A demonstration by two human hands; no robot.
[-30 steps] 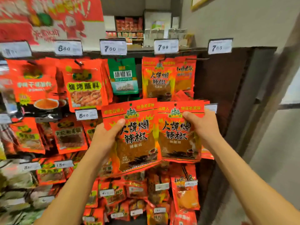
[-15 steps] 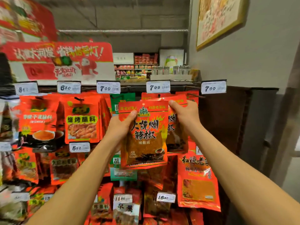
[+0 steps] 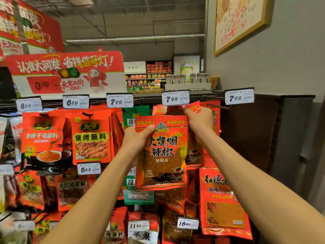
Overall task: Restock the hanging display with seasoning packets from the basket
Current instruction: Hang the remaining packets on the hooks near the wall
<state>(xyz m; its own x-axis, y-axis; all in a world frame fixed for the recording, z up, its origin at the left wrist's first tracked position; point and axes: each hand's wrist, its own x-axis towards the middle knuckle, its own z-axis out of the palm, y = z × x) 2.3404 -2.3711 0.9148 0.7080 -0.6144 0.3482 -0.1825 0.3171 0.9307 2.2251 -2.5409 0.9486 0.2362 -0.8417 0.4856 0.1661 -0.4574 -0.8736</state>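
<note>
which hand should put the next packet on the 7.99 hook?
Right, probably. The right hand already pinches the top of a chili packet just under the 7.99 tag, at hook height. The left hand grips the front packet by its upper left edge, lower down.

Dim, warm indoor light, soft blur throughout, wide-angle bending at the edges, faint shadows.
</note>
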